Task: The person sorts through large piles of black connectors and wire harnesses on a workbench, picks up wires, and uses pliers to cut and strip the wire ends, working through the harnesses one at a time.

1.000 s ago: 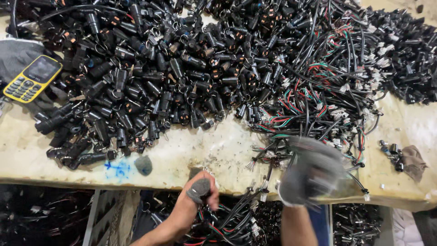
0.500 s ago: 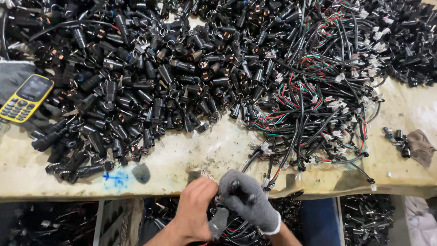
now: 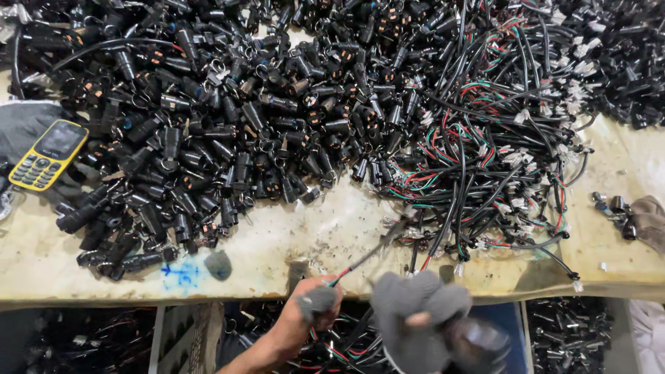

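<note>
My left hand (image 3: 299, 320), bare with a grey cover on one fingertip, is below the table's front edge and pinches a thin black cable (image 3: 370, 251) with red and green wires. The cable runs up to the bundle of wired cables (image 3: 499, 131). My right hand (image 3: 415, 312), in a grey knit glove and blurred, is right beside it, closed around a dark cylindrical connector (image 3: 479, 343). A large heap of black connectors (image 3: 228, 131) covers the table's left and middle.
A yellow keypad phone (image 3: 48, 154) lies on a grey cloth (image 3: 24, 118) at the left. A blue mark (image 3: 179, 273) and a small grey lump (image 3: 218, 264) sit near the worn table's front edge (image 3: 104, 287). A brown cloth (image 3: 648, 218) lies far right. Bins of parts (image 3: 568, 332) stand below.
My right hand came back from the wire bundle to the table edge, met my left hand, then shifted right and down with the dark connector. My left hand now holds a cable stretched from the pile.
</note>
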